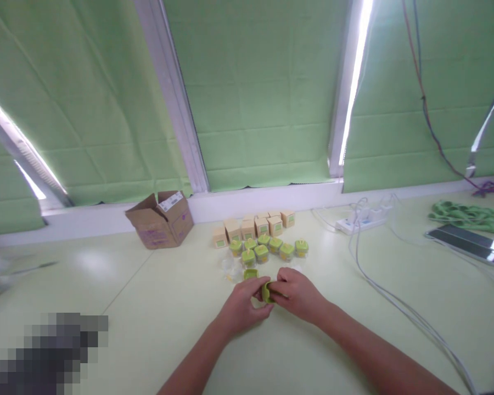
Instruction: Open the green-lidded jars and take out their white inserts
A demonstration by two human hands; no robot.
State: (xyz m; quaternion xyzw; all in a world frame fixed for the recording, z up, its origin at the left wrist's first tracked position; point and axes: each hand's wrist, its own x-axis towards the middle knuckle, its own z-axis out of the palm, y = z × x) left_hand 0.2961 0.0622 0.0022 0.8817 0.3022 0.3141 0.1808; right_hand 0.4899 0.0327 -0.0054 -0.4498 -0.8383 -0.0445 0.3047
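Both hands meet over the pale green counter (156,307), working on one small green plastic piece (267,292) pinched between them. The left hand (242,308) curls its fingers around the piece's near side, closed on it; the right hand (296,295) grips it from the other side with fingertips drawn together. The piece sits just above the counter, directly in front of the person, near a second small green cap-like part (250,273) lying flat just beyond the left hand's fingers.

Further back stands a cluster of small green-topped clear jars (267,249), and behind them a row of little tan cardboard boxes (253,226) with green labels. An open brown shipping carton (160,219) rests to the left by the window ledge, and a white power strip (364,219) with grey cables lies to the right.

Judging from the grip, the step in hand looks like fitting or separating parts of the green piece — whether it is opening or closing cannot be told. The next move seems to call for a steady two-handed hold and a small twist or press, kept clear of the jars close behind.
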